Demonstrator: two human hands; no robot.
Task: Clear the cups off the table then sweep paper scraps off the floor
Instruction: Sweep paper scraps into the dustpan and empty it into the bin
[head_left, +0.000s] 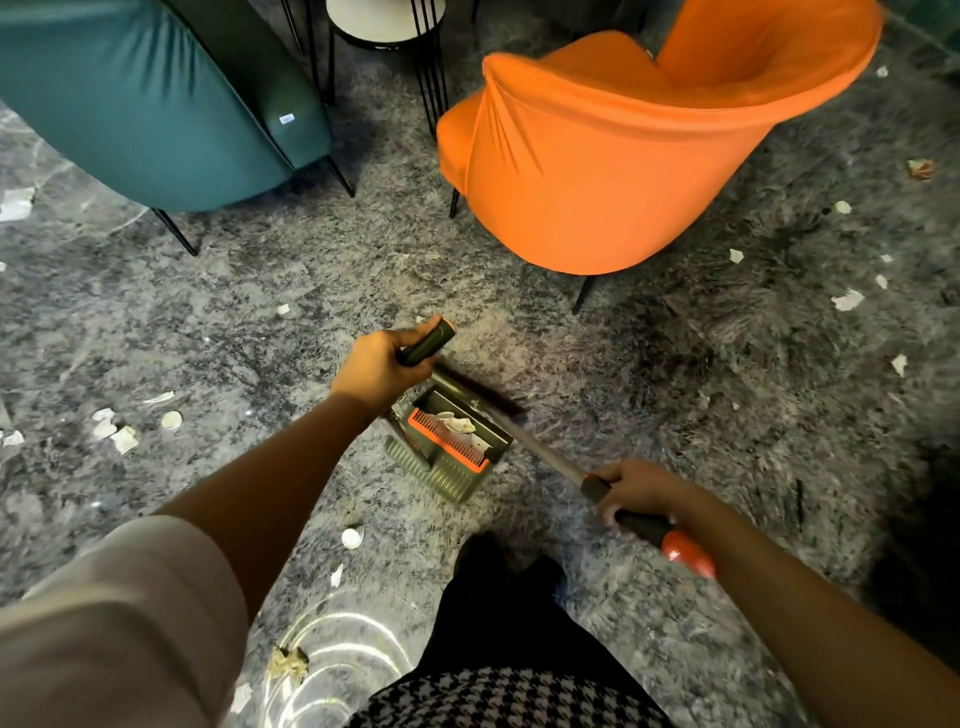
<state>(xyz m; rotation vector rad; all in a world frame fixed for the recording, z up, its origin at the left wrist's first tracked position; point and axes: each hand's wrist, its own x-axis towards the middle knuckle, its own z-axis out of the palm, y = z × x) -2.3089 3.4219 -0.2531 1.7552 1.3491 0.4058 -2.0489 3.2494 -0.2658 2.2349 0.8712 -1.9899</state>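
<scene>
The grey mottled floor (208, 322) fills the view. On it stand an orange chair (623, 171) and a teal chair (156, 104), with a small round surface (384, 18) between them at the top edge.

Below the chairs, the green dustpan (457, 467) sits on the floor and already holds some white pieces. The left hand (379, 369) has its fingers clamped around the dustpan's dark upright handle. The broom (550, 457) runs diagonally from the dustpan down to the right hand (639, 491), whose fingers are wrapped around the black grip. The broom's head is blurred beside the pan.

Paper scraps (111, 431) lie in a group well apart to the left, on the left hand's side, with others scattered far right past the orange chair. I judge the sweeping is partly done, and the pan must travel sideways next.
</scene>
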